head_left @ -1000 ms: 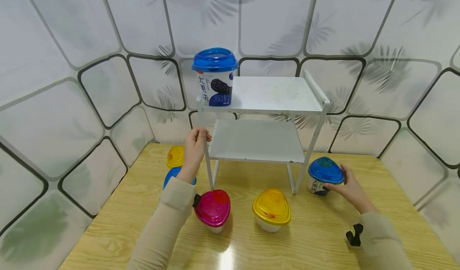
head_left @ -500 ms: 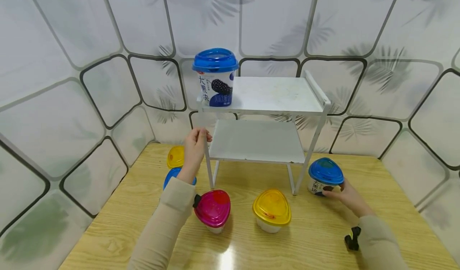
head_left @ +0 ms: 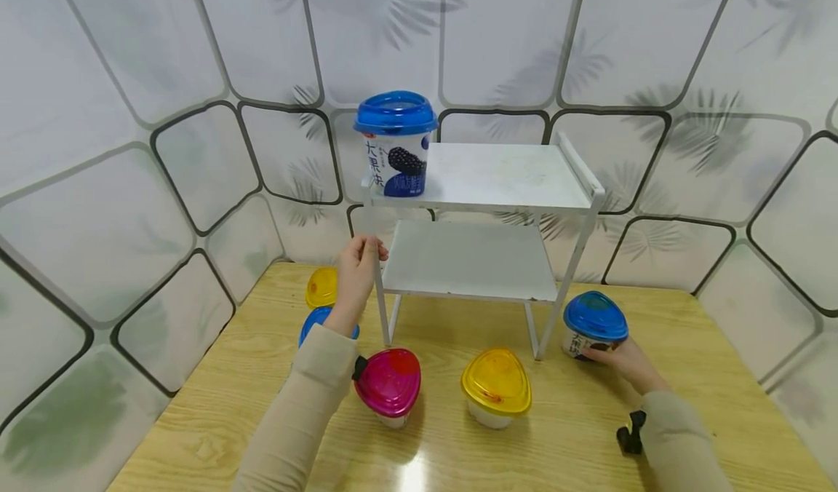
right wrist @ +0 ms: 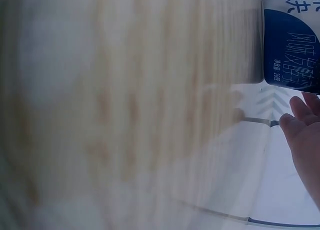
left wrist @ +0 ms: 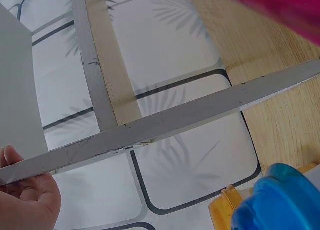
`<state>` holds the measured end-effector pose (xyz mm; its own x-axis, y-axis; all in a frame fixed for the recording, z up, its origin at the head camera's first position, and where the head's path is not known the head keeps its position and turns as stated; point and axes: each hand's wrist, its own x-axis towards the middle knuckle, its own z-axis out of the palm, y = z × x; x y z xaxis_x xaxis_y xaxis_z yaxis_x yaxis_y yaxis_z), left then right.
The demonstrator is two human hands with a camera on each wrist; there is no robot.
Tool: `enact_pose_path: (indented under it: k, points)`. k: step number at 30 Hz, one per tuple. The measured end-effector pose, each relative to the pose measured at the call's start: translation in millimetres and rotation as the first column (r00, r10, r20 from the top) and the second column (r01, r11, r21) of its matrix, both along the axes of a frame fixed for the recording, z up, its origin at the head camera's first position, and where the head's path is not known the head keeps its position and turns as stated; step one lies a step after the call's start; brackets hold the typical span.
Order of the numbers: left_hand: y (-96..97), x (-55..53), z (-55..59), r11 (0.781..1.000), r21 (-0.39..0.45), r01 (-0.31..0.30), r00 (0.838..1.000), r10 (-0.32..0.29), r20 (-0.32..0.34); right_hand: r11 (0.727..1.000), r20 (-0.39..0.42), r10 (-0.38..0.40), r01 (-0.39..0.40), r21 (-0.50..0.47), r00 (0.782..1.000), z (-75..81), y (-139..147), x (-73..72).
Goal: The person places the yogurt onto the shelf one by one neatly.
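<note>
My left hand (head_left: pixel 356 277) grips the front left leg of a white two-tier rack (head_left: pixel 468 259). In the left wrist view, the curled fingers of the left hand (left wrist: pixel 30 197) wrap that grey-white leg. At the right of the rack, my right hand (head_left: pixel 627 364) holds a blue-lidded yogurt cup (head_left: pixel 594 324) low on its side, thumb across the front; the far fingers are hidden. The cup stands upright on the table. In the right wrist view, the fingers (right wrist: pixel 300 112) show beside the white and blue cup (right wrist: pixel 292 44). Another blue-lidded yogurt cup (head_left: pixel 397 146) stands on the rack's top left.
A pink-lidded cup (head_left: pixel 389 383) and a yellow-lidded cup (head_left: pixel 497 386) stand on the wooden table (head_left: pixel 216 405) before the rack. Behind my left forearm are another yellow-lidded cup (head_left: pixel 321 287) and a blue-lidded one (head_left: pixel 314 322). Patterned cloth (head_left: pixel 504 37) hangs behind and at both sides.
My right hand has shifted slightly left and lower around the cup, its thumb now across the front. My left hand keeps its hold on the leg. The cups stay in place.
</note>
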<state>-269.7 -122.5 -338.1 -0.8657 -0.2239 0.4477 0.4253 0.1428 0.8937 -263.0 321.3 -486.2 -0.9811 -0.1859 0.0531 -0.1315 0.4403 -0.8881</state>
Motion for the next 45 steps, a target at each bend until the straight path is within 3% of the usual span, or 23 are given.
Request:
enact_pose_path:
  k: [3, 10, 27, 33, 41, 45]
  points:
    - [0.7, 1.6, 1.9, 1.000, 0.001, 0.004, 1.000, -0.004, 0.000, 1.000, -0.008, -0.005, 0.005, -0.012, 1.000, -1.0, -0.1, -0.2]
    - [8.1, 20.6, 19.7, 1.000, -0.030, -0.007, 1.000, 0.007, -0.007, 0.999, -0.019, -0.028, 0.027, -0.035, 0.999, -2.0, 0.6, 0.0]
    - [9.1, 20.7, 21.9, 1.000, -0.008, 0.007, 1.000, -0.007, 0.014, 0.993, 0.023, -0.110, 0.110, 0.032, 0.994, 2.9, 5.2, 2.8]
    - [8.3, 20.0, 20.5, 1.000, -0.011, -0.002, 1.000, 0.002, 0.020, 0.993, 0.020, -0.112, 0.111, 0.038, 0.994, 15.7, 3.3, 5.8]
    - [7.4, 20.4, 20.0, 1.000, 0.006, 0.002, 1.000, -0.002, 0.013, 0.993, -0.085, -0.120, 0.120, -0.002, 0.989, 41.9, -2.9, 9.1]
    - [3.7, 10.9, 11.6, 1.000, 0.021, 0.009, 1.000, -0.009, 0.012, 0.991, -0.134, -0.132, 0.135, 0.011, 0.982, 59.3, -6.4, 12.5]
